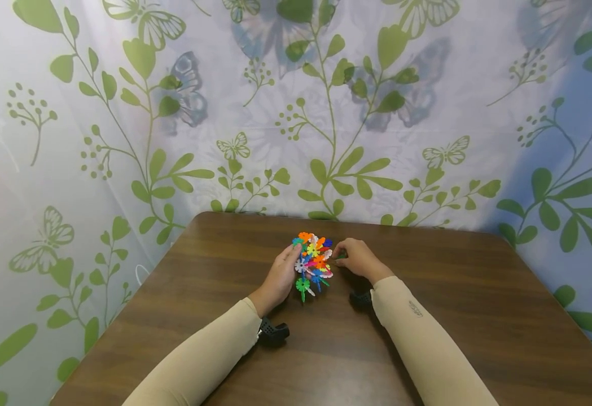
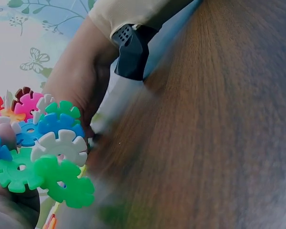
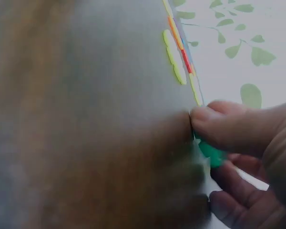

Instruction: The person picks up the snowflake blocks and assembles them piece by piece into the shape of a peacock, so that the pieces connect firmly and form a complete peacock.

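Observation:
A bunch of joined plastic snowflake discs (image 1: 313,259), in green, blue, orange, pink, white and other colours, is in my left hand (image 1: 280,276). In the left wrist view, left fingers (image 2: 12,207) curl under the bunch, and notched green discs (image 2: 64,183) stick out at its lower edge. Just right of the bunch, my right hand (image 1: 359,259) pinches a single green disc (image 3: 211,153) between thumb and fingers. That disc is mostly covered by the fingers in the head view. Yellow and orange discs (image 3: 180,40) appear edge-on beyond the right thumb.
Both hands work over a brown wooden table (image 1: 443,316), near its far edge. Behind it hangs a curtain (image 1: 275,113) printed with green leaves and butterflies. A black wrist device (image 1: 273,331) sits under the left sleeve, and another (image 1: 360,300) by the right.

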Tool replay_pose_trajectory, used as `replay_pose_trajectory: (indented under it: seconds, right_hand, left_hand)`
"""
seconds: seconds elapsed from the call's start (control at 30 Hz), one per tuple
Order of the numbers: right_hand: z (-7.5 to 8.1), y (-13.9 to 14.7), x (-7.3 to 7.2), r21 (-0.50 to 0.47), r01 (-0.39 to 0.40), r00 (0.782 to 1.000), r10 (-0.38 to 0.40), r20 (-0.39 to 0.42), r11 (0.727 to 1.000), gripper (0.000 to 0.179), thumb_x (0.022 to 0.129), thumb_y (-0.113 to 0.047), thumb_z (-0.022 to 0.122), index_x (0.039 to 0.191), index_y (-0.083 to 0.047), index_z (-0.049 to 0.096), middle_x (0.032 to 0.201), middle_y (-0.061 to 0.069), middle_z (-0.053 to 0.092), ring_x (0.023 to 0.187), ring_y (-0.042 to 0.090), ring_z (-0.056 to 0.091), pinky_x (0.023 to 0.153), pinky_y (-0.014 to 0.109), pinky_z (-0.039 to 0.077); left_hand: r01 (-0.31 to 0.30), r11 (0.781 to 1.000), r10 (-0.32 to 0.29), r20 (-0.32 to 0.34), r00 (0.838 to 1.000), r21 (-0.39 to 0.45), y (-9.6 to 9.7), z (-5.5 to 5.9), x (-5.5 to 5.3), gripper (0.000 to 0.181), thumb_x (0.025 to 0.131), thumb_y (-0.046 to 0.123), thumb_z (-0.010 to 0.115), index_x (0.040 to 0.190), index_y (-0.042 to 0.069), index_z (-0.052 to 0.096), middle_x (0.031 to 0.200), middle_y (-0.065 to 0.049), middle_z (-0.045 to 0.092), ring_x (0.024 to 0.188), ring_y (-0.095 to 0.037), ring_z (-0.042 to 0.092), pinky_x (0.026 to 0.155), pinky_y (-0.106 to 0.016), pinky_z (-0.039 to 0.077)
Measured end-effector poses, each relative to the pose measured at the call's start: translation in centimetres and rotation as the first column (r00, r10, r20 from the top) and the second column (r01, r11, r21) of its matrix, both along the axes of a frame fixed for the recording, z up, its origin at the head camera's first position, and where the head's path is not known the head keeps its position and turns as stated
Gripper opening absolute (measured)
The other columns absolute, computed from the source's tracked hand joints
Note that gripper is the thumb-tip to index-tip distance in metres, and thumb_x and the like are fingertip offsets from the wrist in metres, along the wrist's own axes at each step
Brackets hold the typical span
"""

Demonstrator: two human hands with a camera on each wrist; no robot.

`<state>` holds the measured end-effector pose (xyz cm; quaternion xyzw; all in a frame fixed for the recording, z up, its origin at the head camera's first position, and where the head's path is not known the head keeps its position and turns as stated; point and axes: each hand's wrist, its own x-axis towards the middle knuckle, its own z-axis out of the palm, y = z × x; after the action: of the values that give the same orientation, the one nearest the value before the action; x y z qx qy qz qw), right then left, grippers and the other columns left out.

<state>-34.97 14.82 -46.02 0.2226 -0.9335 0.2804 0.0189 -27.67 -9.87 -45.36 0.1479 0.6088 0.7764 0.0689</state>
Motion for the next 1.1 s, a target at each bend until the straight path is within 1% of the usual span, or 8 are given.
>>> replay_pose_trajectory:
  seconds: [0.2,0.33,0.53,0.63,0.73,0.83,0.97,1.1]
  right_hand:
    - [0.9,1.0,0.6,-0.106,0.071,0.997,-0.074,-0.019,0.992,0.01,0.09,-0.012,0.087,0.084,-0.013,0.079,0.097,0.004,0.069,0.088,0.025,0.06,0.082,0.045,0.052]
    - [2.4,1.3,1.0,-0.281,0.077,0.996,-0.086,-0.019,0.956,0.009,0.093,-0.014,0.084,0.099,-0.008,0.082,0.107,0.007,0.073,0.093,0.027,0.064,0.083,0.046,0.055]
    - [5.9,1.0,2.2,-0.476,-0.095,0.995,0.092,-0.028,0.875,0.026,0.102,-0.012,0.073,0.126,-0.002,0.075,0.133,0.012,0.066,0.115,0.032,0.065,0.098,0.046,0.055]
    - [7.8,0.7,3.3,-0.533,-0.168,0.985,0.164,-0.055,0.829,0.028,0.103,-0.013,0.071,0.129,-0.003,0.074,0.136,0.012,0.064,0.115,0.034,0.068,0.097,0.041,0.056]
    - [9.3,0.4,4.1,-0.561,-0.261,0.963,0.255,-0.09,0.786,0.024,0.103,-0.009,0.071,0.126,-0.003,0.075,0.132,0.014,0.066,0.109,0.039,0.07,0.092,0.036,0.058]
    - [10.0,0.0,4.5,-0.544,-0.37,0.921,0.372,-0.112,0.753,0.024,0.101,0.001,0.07,0.124,-0.002,0.075,0.127,0.018,0.067,0.104,0.042,0.069,0.09,0.035,0.058]
    - [10.3,-0.4,4.8,-0.447,-0.464,0.878,0.463,-0.121,0.764,0.025,0.099,0.006,0.07,0.124,0.003,0.073,0.124,0.019,0.069,0.105,0.033,0.069,0.092,0.037,0.058]
    - [10.3,-0.4,5.0,-0.386,-0.447,0.888,0.452,-0.083,0.807,0.025,0.099,-0.002,0.073,0.123,0.002,0.073,0.121,0.01,0.072,0.103,0.026,0.069,0.091,0.042,0.058]
  left_hand:
    - [0.029,0.999,-0.029,0.005,1.0,0.013,0.1,0.1,0.1,0.064,0.116,0.039,0.042,0.161,-0.005,0.031,0.156,-0.018,0.047,0.14,-0.029,0.049,0.113,-0.039,0.04]
    - [0.054,0.998,-0.055,0.019,0.998,0.039,0.2,0.1,0.1,0.059,0.116,0.032,0.042,0.158,-0.008,0.034,0.153,-0.021,0.047,0.138,-0.031,0.05,0.113,-0.04,0.041]
    - [0.078,0.996,-0.078,-0.003,0.997,0.044,0.3,0.0,0.1,0.053,0.116,0.033,0.045,0.147,-0.009,0.048,0.137,-0.016,0.058,0.127,-0.025,0.057,0.108,-0.035,0.047]
    - [0.079,0.997,-0.079,-0.052,0.996,-0.002,0.4,-0.2,0.0,0.045,0.115,0.035,0.047,0.123,-0.006,0.061,0.11,-0.01,0.061,0.104,-0.02,0.06,0.093,-0.029,0.052]
    - [0.079,0.995,-0.085,-0.085,0.993,-0.065,0.5,-0.5,0.0,0.04,0.114,0.036,0.049,0.1,0.002,0.062,0.091,-0.005,0.055,0.086,-0.018,0.056,0.075,-0.029,0.047]
    - [0.11,0.99,-0.117,-0.074,0.99,-0.089,0.5,-0.5,0.0,0.038,0.113,0.037,0.052,0.096,0.006,0.063,0.087,-0.005,0.055,0.08,-0.019,0.06,0.072,-0.029,0.051]
    - [0.154,0.983,-0.16,-0.059,0.985,-0.096,0.5,-0.5,0.2,0.038,0.113,0.037,0.053,0.105,0.002,0.067,0.089,-0.009,0.061,0.076,-0.022,0.066,0.073,-0.031,0.058]
    - [0.186,0.978,-0.192,-0.063,0.979,-0.097,0.5,-0.4,0.3,0.039,0.113,0.035,0.053,0.109,-0.001,0.066,0.087,-0.011,0.063,0.069,-0.023,0.067,0.072,-0.032,0.06]
